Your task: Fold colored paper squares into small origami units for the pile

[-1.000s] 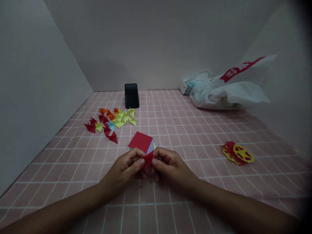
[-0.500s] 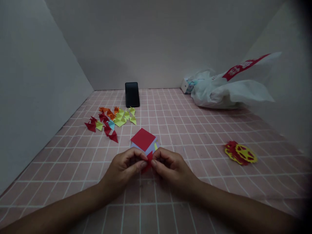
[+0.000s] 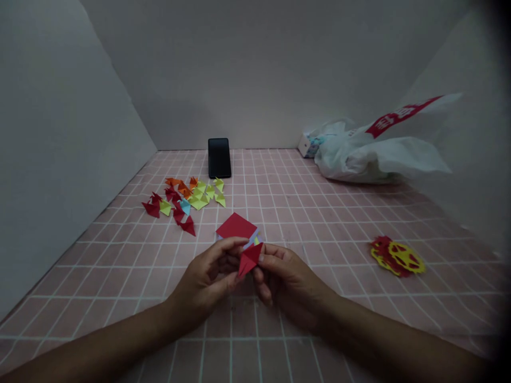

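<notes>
A small piece of folded red paper (image 3: 250,259), pointed at both ends, is held between my two hands, tilted with one tip up to the right. My right hand (image 3: 293,282) pinches its right edge between thumb and forefinger, other fingers curled below. Against its left side and lower tip rest the fingers and thumb of my left hand (image 3: 209,274); forefinger and thumb are spread around it, and its curled fingers are partly hidden. Just beyond lies a stack of square paper sheets (image 3: 236,226), red on top, with lilac and yellow edges showing underneath.
Several small folded paper birds (image 3: 187,199) in red, orange, yellow and blue lie at the left. A black phone (image 3: 219,158) leans at the back. White plastic bag (image 3: 359,157) and small box (image 3: 306,144) stand back right. Red and yellow paper cut-outs (image 3: 399,257) lie right.
The folded red paper has turned and come up, showing its pointed shape. My left forefinger and thumb have spread from their pinch; my right hand has rolled, showing more fingers underneath.
</notes>
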Demonstrator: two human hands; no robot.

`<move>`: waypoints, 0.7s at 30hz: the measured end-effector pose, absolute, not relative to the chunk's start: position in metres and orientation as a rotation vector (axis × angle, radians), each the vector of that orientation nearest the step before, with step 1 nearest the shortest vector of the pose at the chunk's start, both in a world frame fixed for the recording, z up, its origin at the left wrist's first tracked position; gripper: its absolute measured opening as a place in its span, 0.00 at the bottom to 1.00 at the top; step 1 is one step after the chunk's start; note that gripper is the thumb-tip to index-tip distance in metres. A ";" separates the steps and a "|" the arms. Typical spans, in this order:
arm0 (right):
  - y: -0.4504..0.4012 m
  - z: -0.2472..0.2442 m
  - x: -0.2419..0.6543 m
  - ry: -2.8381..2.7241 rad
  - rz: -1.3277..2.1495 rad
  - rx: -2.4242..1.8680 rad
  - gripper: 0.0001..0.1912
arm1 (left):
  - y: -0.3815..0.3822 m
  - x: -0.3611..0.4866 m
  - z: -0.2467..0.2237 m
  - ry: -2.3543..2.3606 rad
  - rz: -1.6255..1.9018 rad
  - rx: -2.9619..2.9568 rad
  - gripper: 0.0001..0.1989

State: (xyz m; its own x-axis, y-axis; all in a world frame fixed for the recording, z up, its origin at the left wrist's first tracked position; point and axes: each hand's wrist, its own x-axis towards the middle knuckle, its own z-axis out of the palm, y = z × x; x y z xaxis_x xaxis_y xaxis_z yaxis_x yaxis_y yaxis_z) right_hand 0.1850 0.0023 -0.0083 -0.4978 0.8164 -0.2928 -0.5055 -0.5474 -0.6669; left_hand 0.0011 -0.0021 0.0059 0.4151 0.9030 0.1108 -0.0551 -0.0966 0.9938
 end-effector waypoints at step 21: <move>-0.001 0.003 0.190 -1.444 1.561 -0.948 0.05 | 0.010 -0.007 0.009 0.944 0.784 1.361 0.07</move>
State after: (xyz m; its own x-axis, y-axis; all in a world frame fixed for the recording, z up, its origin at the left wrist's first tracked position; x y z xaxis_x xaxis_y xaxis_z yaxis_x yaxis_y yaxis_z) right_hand 0.1904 -0.0008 0.0029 -0.4068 0.9135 -0.0099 -0.0611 -0.0380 -0.9974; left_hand -0.0067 0.0103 0.0094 0.4353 0.8949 -0.0981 0.0684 0.0758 0.9948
